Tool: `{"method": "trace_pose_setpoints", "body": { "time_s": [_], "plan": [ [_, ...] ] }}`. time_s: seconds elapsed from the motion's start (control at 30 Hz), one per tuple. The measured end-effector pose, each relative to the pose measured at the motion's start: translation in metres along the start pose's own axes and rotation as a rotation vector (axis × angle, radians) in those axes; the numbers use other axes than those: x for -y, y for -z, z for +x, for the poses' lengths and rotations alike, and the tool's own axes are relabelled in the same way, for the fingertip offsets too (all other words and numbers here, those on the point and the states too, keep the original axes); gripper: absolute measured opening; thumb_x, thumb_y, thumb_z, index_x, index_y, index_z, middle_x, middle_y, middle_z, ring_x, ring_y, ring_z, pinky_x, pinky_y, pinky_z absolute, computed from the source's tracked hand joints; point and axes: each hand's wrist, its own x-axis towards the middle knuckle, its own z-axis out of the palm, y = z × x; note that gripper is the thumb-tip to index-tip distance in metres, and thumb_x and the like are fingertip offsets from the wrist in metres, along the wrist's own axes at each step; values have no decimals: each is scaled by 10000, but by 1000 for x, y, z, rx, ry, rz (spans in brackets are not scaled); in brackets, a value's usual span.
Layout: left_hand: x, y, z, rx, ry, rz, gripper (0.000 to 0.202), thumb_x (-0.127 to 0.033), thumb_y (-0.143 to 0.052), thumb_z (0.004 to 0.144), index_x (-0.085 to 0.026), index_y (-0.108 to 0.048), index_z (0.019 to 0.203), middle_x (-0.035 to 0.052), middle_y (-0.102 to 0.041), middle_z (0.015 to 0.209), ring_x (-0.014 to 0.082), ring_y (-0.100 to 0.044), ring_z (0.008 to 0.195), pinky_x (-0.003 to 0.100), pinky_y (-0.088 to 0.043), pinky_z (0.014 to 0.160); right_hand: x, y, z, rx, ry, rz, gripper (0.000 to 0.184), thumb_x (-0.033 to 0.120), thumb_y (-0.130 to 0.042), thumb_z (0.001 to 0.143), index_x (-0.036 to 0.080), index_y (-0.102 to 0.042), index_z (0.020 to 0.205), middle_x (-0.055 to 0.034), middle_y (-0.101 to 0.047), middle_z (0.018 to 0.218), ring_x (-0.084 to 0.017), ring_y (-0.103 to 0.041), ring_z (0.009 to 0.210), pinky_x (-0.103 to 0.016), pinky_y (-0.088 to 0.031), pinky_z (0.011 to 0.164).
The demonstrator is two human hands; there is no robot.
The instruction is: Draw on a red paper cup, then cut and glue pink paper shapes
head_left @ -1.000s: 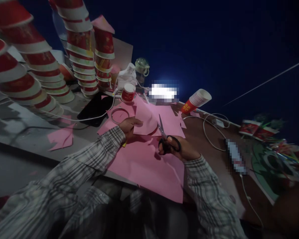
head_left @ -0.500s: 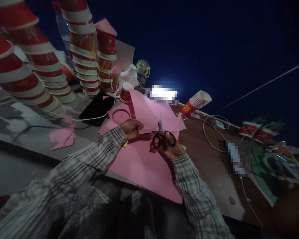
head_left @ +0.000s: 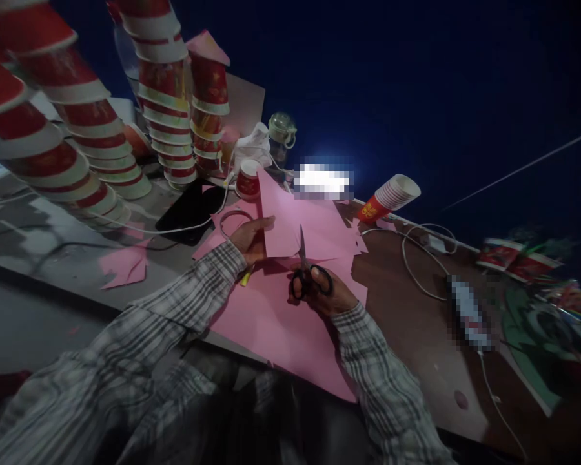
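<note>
My left hand (head_left: 248,237) pinches the near left edge of a pink paper piece (head_left: 283,216) and holds it raised off the table. My right hand (head_left: 330,294) grips black-handled scissors (head_left: 306,271), fingers through the loops. The blades point up and away into the lower edge of that pink piece. Below both hands a large pink sheet (head_left: 281,323) lies flat on the table and overhangs its near edge. More pink sheets (head_left: 336,232) lie under and behind the held piece.
Tall stacks of red and white paper cups (head_left: 162,103) lean at the left. A single cup (head_left: 248,179), a clear ring (head_left: 232,218), a black phone (head_left: 190,206), white cables (head_left: 416,258), a lying cup stack (head_left: 392,194) and pink scraps (head_left: 123,263) surround the work area.
The scissors have swung from pointing up-left to nearly upright and moved left under the held paper. My left hand has turned and lifted the pink piece higher.
</note>
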Motion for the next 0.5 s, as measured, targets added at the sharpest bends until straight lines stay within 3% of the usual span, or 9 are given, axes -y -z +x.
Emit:
{"method": "trace_pose_setpoints", "body": {
  "time_s": [0.37,0.5],
  "plan": [
    [1,-4,2,-49,-23,83,178,-15,-548,731,-110,-612,868,42,-664,629,222,-717,728,420,-590,870,-2,-9,0,-24,21,-93,442,522,-754,774,161,-620,991,0,-662,677,-151,-644,587,-332,-561,602],
    [2,-5,4,-11,-46,65,79,-97,-578,791,-129,-601,859,35,-661,627,207,-697,664,391,-601,799,0,-12,-1,-22,31,-141,454,536,-747,777,148,-618,974,-5,-661,661,-158,-649,584,-305,-523,566]
  ]
}}
